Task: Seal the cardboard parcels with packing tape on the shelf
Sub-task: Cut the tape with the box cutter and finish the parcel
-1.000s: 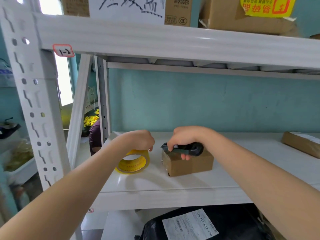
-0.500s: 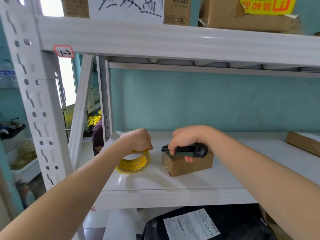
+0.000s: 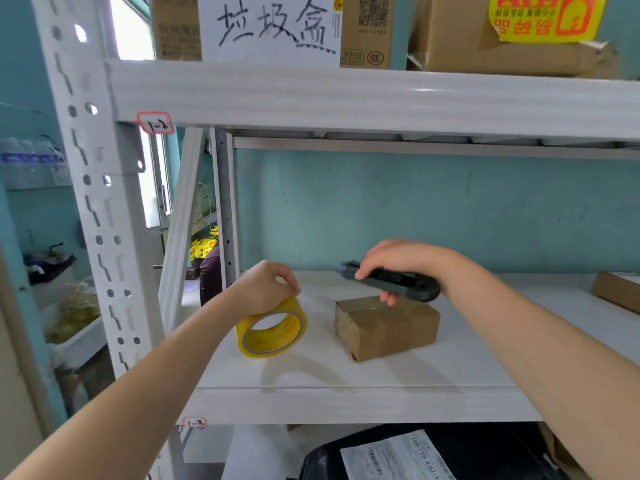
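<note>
A small brown cardboard parcel [image 3: 389, 327] lies on the white shelf board [image 3: 346, 379], with clear tape over its top and left end. My right hand [image 3: 398, 263] grips a dark utility knife [image 3: 405, 284] just above the parcel's top, its tip pointing left. To the left, a roll of yellow packing tape [image 3: 273, 329] stands on edge on the shelf. My left hand [image 3: 263, 289] holds the roll from above, fingers curled over its top.
A second flat cardboard parcel [image 3: 616, 289] lies at the shelf's right edge. Large boxes [image 3: 502, 32] and a handwritten paper sign [image 3: 270, 27] stand on the shelf above. A black bag with a shipping label [image 3: 398, 455] sits below. A white upright post [image 3: 100, 202] stands on the left.
My right hand has lifted the knife off the parcel's left top edge and now holds it a little higher. The roll has drawn apart from the parcel to the left.
</note>
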Motion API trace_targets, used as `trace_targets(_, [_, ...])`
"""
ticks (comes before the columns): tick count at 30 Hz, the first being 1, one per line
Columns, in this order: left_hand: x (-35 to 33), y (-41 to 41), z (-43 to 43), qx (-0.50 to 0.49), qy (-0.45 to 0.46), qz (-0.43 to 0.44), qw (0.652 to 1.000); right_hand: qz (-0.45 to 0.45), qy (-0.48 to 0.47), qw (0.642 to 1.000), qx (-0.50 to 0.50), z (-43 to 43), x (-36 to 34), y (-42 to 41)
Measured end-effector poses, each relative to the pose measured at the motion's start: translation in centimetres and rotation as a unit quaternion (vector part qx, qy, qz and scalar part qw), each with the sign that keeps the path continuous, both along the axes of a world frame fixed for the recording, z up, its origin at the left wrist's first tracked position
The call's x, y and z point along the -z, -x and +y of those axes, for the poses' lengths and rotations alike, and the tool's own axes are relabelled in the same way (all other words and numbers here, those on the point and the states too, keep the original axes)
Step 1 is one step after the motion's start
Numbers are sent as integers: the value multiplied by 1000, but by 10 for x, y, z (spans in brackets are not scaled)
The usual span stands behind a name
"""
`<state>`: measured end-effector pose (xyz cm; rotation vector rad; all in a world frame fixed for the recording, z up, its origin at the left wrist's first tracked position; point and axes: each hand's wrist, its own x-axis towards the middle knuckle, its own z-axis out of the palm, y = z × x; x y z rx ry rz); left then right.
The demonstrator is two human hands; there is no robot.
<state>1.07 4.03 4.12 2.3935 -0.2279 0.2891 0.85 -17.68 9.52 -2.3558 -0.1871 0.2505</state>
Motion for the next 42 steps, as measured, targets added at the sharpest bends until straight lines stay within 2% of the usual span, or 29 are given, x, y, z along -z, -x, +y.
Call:
trace_targets(2, [-1,4,0,7,15,-16,1000,-58,-82,992,80,-12,1,-10])
trace_targets(3, [-3,6,0,11,16,-22,1000,-76,-86,987,110,-18,5,-15])
trace_targets(8, [-15,16,4,20,-9,-32,999,-102,20,964,245,-77,44,-41])
trace_targets(10, [-19,21,3,28,-26,-31,999,-86,21,953,289,-106,63,-43])
trace_targets(15, [-29,31,-10,65,-62,-44,995,-26,112,949,293,-138,102,-32])
trace_targets(20, [-36,34,-32,65,-93,-65,991,-66,193,942,268,-134,115,-29])
trace_targets(22, [-37,35,-38,57,-98,-67,991,-134,203,936,256,-125,106,-22])
trace_targets(23, [-38,36,-40,57,-99,-68,991,-192,160,937,244,-117,97,-17])
trace_targets(25, [-40,38,-45,57,-116,-72,989,-284,3,942,180,-92,71,2])
trace_targets(26, [-41,40,-48,54,-131,-76,987,-286,-92,945,132,-76,56,16])
trace_targets(28, [-43,43,-53,43,-157,-90,982,-193,-228,954,35,-46,34,44])
trace_targets(30, [-46,45,-57,37,-170,-101,980,-126,-235,964,-7,-26,23,60])
trace_targets(34, [-52,50,-59,25,-186,-110,976,-111,-258,960,-2,-12,19,71])
trace_targets(37, [-55,51,-59,21,-192,-126,973,-143,-262,954,6,-10,19,69])
trace_targets(42, [-59,48,-52,38,-131,-113,984,-198,-318,927,-13,-10,17,68])
